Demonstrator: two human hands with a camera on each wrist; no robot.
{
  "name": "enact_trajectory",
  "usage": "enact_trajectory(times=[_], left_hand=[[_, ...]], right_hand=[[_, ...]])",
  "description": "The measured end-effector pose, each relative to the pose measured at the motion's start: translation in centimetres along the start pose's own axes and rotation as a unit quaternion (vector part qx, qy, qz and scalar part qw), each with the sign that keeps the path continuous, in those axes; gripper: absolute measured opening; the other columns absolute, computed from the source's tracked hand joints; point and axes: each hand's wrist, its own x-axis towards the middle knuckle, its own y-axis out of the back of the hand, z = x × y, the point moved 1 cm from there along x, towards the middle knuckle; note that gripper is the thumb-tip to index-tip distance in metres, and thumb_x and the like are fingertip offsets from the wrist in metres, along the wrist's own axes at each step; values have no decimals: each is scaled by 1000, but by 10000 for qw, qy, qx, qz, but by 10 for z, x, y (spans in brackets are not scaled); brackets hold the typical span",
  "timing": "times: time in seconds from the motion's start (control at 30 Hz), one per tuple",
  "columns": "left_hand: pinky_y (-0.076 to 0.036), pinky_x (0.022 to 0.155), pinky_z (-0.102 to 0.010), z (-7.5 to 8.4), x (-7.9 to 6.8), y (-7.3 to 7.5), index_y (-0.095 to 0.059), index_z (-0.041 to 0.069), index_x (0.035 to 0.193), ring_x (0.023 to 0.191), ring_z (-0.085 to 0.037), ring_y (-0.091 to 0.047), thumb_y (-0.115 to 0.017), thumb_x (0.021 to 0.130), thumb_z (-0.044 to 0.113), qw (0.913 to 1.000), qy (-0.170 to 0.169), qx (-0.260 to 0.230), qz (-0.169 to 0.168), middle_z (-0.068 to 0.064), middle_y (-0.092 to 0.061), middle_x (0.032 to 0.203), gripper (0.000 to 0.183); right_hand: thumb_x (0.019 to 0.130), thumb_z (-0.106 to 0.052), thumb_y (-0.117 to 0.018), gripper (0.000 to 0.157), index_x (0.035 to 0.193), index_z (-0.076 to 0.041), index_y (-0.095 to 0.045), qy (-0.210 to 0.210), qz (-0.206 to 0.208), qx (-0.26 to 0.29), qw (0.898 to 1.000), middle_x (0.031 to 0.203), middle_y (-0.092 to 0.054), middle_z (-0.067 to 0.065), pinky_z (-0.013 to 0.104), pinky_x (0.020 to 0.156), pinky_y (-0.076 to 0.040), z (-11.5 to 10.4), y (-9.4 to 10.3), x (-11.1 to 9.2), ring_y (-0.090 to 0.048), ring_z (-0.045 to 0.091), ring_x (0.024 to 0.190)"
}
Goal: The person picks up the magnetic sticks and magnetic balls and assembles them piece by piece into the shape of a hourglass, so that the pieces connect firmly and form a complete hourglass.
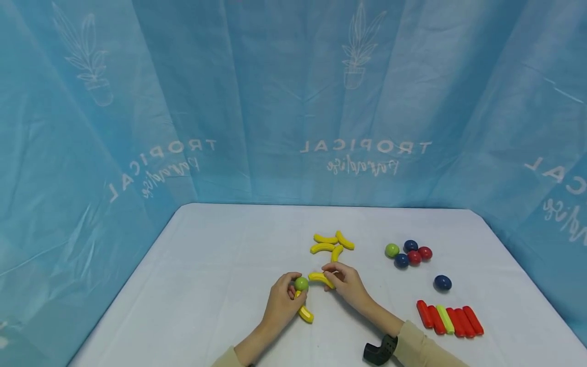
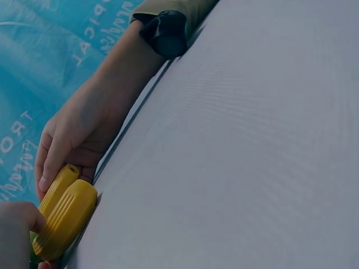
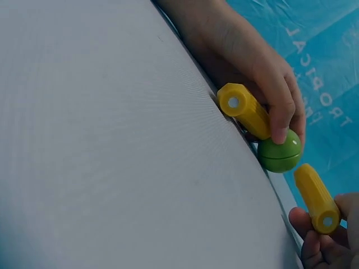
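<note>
My left hand grips a glossy green ball at its fingertips. Joined to the ball's near side, a yellow curved stick runs under the thumb and down toward me; its far end shows a pale round inset in the right wrist view. A second yellow curved stick is pinched between thumb and fingers of my right hand. Its free end points left, a small gap from the ball. Both hands are low over the white table. The left wrist view shows the two sticks overlapping, the ball mostly hidden.
Several yellow curved sticks lie beyond my right hand. Farther right are a cluster of green, blue and red balls, a lone blue ball, and a row of red sticks with one lime stick. Blue curtains surround the table.
</note>
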Motion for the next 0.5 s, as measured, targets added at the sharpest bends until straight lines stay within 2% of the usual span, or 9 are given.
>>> enact_trajectory(times=[0.2, 0.3, 0.5], left_hand=[[-40, 60, -14, 0, 2, 0, -61, 5, 109, 69, -4, -45, -71, 79, 10, 9999, -100, -79, -1, 0, -55, 86, 32], [-40, 59, -14, -1, 2, 0, -61, 6, 107, 67, -3, -45, -72, 78, 10, 9999, -97, -110, 60, 0, -53, 81, 31], [-38, 59, -16, 0, 0, 1, -60, 8, 101, 66, -5, -44, -74, 75, 13, 9996, -17, 154, 234, 1, -51, 76, 30]], right_hand=[[94, -4, -55, 23, 109, 12, -60, -28, 50, -50, 10000, 98, -62, 24, 32, 59, -56, -2, 0, 0, -66, 31, 69], [92, -4, -58, 22, 107, 12, -62, 112, 156, -183, 9996, 97, -65, 23, 28, 59, -55, 0, -1, 1, -66, 30, 69], [85, -2, -67, 22, 104, 7, -65, 324, 337, -514, 9976, 99, -68, 19, 17, 62, -49, 19, -5, 3, -59, 7, 72]])
